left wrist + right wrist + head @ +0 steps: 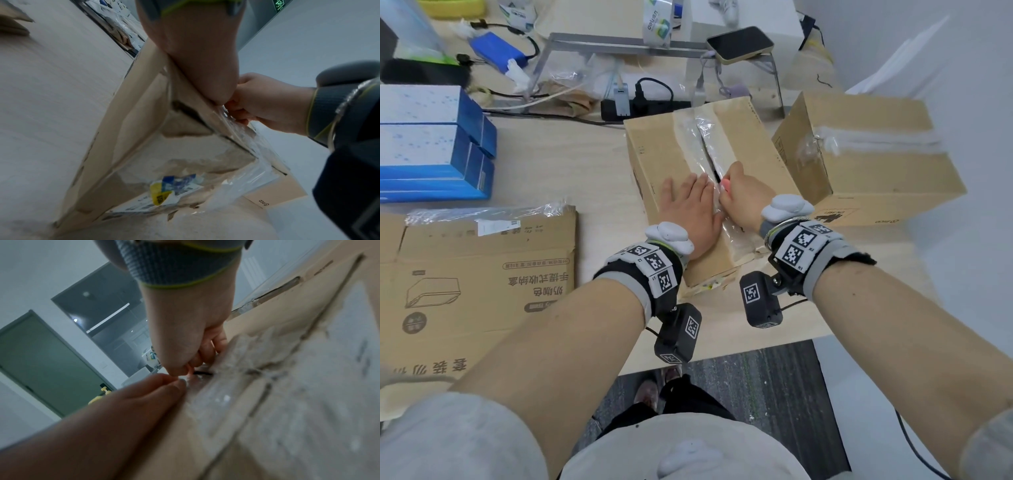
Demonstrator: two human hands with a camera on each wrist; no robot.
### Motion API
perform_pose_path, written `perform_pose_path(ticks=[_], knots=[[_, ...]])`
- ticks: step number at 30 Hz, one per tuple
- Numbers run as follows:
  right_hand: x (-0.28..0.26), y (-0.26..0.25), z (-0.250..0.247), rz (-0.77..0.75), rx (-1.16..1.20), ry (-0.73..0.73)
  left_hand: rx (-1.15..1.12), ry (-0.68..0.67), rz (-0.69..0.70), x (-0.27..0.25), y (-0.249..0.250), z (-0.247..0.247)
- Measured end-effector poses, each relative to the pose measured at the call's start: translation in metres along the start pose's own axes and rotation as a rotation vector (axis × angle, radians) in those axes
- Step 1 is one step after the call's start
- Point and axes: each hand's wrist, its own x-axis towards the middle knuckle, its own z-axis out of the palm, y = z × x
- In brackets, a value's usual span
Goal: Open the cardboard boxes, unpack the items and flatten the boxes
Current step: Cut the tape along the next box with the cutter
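While both hands work at its top seam, the scene reads as follows.

Taped box (688, 164): lies on the bench (571, 161) directly under both grips, its two top flaps closed, with a dark slit showing along the seam just beyond the right grip.
Clear tape (705, 137): runs along the seam from the near end of the box to the far end, wrinkled and partly lifted.
Right hand (739, 195): narrow grip, fingers curled and pinching the clear tape at the seam; something pink shows at the fingertips, too small to tell.
Left hand (693, 209): wide grip, flat with straight fingers, pressing the left flap just beside the right grip, fingertips touching the tape.
Torn label (170, 193): on the near end of the taped box, below both wrists.
Second box (869, 154): just right of the right grip, taped shut.
Flattened carton (479, 270): well left of the left grip.
Blue boxes (434, 144): stacked beyond the flattened carton.
Power strip (643, 106): beyond the taped box.
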Motion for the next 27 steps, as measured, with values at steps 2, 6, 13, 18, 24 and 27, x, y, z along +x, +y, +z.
perform_pose_path(ticks=[2, 6, 13, 18, 24, 27], knots=[[-0.002, 0.001, 0.000, 0.000, 0.008, 0.009, -0.007, 0.004, -0.005, 0.000, 0.000, 0.000], [-0.004, 0.000, -0.001, -0.014, 0.061, 0.009, 0.001, -0.011, -0.006, 0.000, 0.001, -0.001], [-0.013, 0.000, 0.000, -0.008, 0.098, 0.058, 0.001, -0.018, 0.006, -0.020, 0.008, 0.001], [-0.014, -0.007, 0.002, 0.050, 0.044, 0.028, -0.002, -0.013, 0.000, -0.018, 0.010, 0.002], [-0.020, -0.007, -0.005, 0.050, 0.029, -0.026, -0.004, 0.008, -0.005, -0.018, 0.011, 0.004], [-0.021, -0.007, -0.005, 0.035, 0.020, -0.051, -0.001, 0.020, -0.004, -0.018, 0.009, 0.005]])
